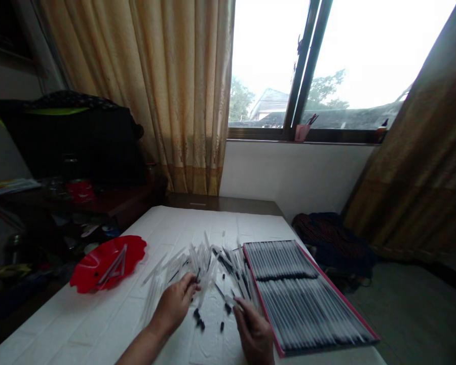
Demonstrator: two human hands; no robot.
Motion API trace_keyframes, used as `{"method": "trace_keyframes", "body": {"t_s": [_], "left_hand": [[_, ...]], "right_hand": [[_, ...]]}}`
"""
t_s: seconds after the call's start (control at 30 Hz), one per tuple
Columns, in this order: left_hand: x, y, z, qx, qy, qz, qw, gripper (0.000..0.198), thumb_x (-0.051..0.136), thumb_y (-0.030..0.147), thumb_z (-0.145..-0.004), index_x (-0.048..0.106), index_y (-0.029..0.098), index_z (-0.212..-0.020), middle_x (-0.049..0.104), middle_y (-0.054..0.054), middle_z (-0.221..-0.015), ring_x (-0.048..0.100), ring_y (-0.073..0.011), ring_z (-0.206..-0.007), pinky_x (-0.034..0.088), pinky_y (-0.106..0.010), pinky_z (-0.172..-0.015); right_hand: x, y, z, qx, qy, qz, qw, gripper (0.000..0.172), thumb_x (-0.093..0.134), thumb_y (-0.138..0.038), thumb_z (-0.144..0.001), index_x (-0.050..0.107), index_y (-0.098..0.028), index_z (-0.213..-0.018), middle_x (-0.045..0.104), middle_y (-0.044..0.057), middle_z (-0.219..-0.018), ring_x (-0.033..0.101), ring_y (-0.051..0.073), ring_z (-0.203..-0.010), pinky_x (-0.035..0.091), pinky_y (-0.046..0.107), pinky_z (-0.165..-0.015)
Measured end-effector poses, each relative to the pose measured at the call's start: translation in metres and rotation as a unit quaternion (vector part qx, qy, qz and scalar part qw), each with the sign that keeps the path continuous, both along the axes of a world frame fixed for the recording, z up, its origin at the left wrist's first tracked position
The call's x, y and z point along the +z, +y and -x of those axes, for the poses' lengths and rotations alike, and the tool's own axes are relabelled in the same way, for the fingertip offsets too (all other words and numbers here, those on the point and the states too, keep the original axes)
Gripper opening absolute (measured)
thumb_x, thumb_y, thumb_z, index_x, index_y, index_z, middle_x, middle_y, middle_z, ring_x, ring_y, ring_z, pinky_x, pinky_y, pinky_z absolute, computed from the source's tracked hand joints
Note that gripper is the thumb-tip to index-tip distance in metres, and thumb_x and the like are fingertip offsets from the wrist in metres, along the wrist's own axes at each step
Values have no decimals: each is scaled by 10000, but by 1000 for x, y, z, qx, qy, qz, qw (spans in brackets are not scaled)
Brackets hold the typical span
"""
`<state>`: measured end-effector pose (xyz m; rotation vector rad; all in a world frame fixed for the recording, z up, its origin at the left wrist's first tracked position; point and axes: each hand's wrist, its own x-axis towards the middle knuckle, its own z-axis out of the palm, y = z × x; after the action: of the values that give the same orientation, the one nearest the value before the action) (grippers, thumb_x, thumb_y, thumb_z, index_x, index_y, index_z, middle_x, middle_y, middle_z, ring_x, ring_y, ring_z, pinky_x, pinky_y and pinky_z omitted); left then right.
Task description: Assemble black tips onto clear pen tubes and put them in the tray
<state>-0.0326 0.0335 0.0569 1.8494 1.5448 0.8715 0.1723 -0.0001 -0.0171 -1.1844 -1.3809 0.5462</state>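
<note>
My left hand [178, 300] is closed in a pinch at the near side of a loose pile of clear pen barrels [203, 256]; a small dark piece shows at its fingertips, too small to name. Between the thumb and fingers of my right hand [253, 327] is a clear pen barrel [229, 299], its end toward the pile. A thin dark tip lies just beyond it. Dark refills [224, 261] are mixed into the pile. Several small black caps [197, 315] lie on the white table between my hands, and one cap [228, 307] sits beside my right fingers.
Right of my right hand lies a pink-edged tray [264, 309] with two rows of pens. A red scalloped dish [84, 268] holding a few clear tubes stands at the left on the white table [91, 324]. Farther off are a dark cabinet, curtains and a window.
</note>
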Motion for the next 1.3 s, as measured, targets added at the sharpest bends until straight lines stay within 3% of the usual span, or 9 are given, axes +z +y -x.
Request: {"method": "trace_keyframes", "body": {"t_s": [0.1,0.17,0.23,0.53,0.77,0.93,1.17,1.3], "left_hand": [[5,-6,-13,45,-268,79,959,240,475,456,-793,466,218,-824,703,-56,-847,671,-193,-748,493,-322,-691],[10,-9,-21,64,-358,99,926,345,539,529,-733,444,217,-844,700,-51,-833,678,-194,-719,500,-329,-679],[15,-12,-25,70,-389,100,913,409,586,562,-690,440,218,-857,696,-38,-813,683,-194,-702,502,-331,-679],[21,-16,-20,57,-383,89,918,433,615,580,-654,471,212,-829,686,-22,-776,672,-181,-701,500,-327,-712],[16,-15,-19,55,-395,74,914,452,648,587,-609,496,210,-806,693,-25,-740,659,-195,-757,491,-334,-757],[19,-18,-15,38,-350,73,933,394,630,560,-644,557,196,-777,689,-36,-787,631,-183,-769,472,-298,-735],[17,-24,-12,9,-311,70,948,386,650,539,-647,658,178,-783,671,-27,-759,584,-163,-714,449,-258,-662],[10,-25,-12,-6,-305,93,948,417,680,514,-630,690,176,-875,689,-47,-810,605,-184,-752,469,-278,-702]], "right_hand": [[13,-5,8,20,-128,-40,991,259,513,-379,-843,692,-216,-936,667,62,-734,629,167,-619,457,228,-570],[20,-7,14,23,-169,-48,984,270,479,-374,-864,691,-211,-902,627,49,-669,600,148,-559,421,216,-524],[23,-9,20,17,-180,-52,982,292,450,-382,-878,684,-208,-878,610,43,-654,586,139,-547,397,213,-511],[27,-7,25,53,-235,-53,969,223,474,-318,-871,670,-215,-898,644,37,-694,623,138,-599,397,200,-544],[36,-6,30,58,-264,-32,962,228,460,-311,-880,668,-218,-885,637,32,-684,623,139,-603,379,197,-539],[40,-7,34,57,-264,-23,962,243,457,-323,-880,677,-219,-882,588,26,-670,596,126,-592,390,193,-549],[25,-1,38,68,-159,-64,983,221,486,-331,-862,676,-219,-882,617,34,-768,578,101,-534,446,180,-532],[16,2,41,90,-135,-85,983,203,482,-313,-865,662,-231,-908,642,37,-773,621,126,-623,478,183,-577]]}}
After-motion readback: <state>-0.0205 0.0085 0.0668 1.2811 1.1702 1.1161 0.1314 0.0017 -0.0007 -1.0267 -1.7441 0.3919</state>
